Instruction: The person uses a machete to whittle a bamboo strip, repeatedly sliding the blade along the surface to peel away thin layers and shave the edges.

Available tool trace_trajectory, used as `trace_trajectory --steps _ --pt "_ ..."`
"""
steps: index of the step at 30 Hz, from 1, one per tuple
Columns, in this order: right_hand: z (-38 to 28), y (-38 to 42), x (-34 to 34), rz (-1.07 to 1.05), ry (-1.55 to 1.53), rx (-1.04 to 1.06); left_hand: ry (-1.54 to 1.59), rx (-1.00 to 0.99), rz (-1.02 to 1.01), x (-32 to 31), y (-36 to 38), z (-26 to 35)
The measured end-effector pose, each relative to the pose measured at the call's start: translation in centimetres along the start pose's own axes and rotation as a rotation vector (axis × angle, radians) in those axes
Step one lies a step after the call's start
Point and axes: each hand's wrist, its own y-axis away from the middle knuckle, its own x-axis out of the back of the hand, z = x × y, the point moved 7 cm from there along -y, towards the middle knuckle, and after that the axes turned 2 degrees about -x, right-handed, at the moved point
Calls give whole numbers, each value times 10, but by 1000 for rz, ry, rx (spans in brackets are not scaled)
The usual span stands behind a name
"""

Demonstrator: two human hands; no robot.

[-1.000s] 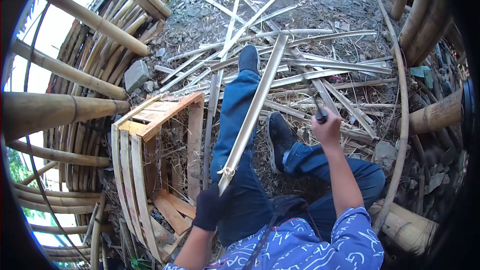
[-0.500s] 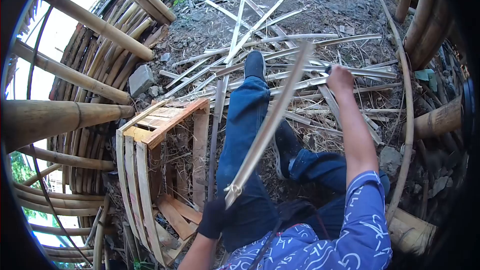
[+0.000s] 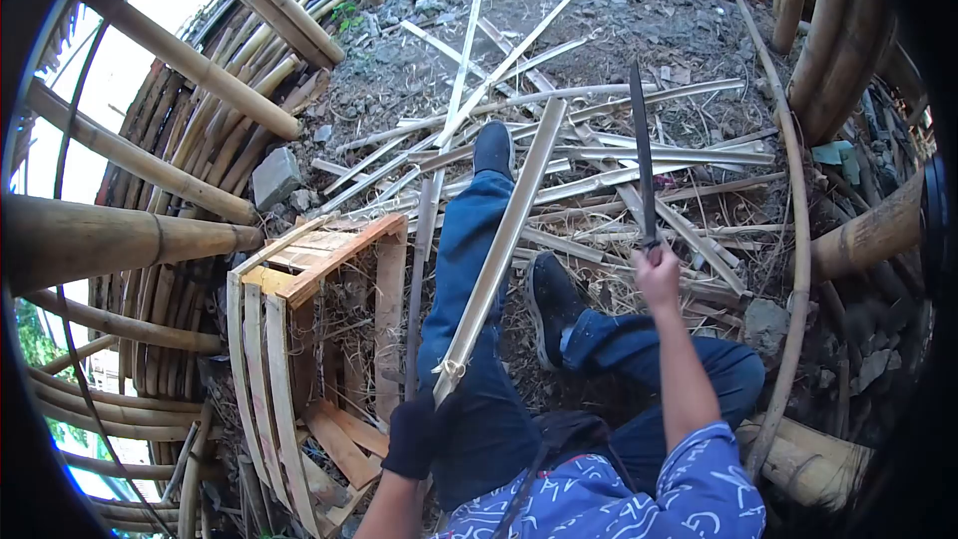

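My left hand [image 3: 414, 431], in a dark glove, grips the near end of a long split bamboo strip [image 3: 499, 245] that slants up across my left leg [image 3: 469, 269]. My right hand [image 3: 658, 275] is bare and shut on the handle of a long dark knife [image 3: 640, 155], its blade pointing up and away, to the right of the strip and apart from it. My right leg is bent, with its dark shoe [image 3: 551, 301] on the ground between the strip and the knife hand.
Many split bamboo strips [image 3: 599, 140] lie scattered on the dirt ahead. A wooden slatted crate [image 3: 319, 319] stands at my left. Thick bamboo poles [image 3: 150, 150] are stacked on the left and right [image 3: 848, 40]. A grey stone [image 3: 273, 176] lies near the crate.
My right hand was stretched forward half a second ago; it has pulled back and now holds the knife blade upright. The bamboo strip has swung slightly back to the left.
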Motion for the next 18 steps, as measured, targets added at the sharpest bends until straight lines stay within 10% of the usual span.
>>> trace_trajectory --steps 5,8,18 --pt "-45 53 -18 -77 -358 61 93 42 -101 9 9 15" --pt "-102 61 -19 -117 -60 451 66 5 -24 8 14 32" --pt "-120 2 -75 -225 414 609 -46 -45 94 -3 12 16"
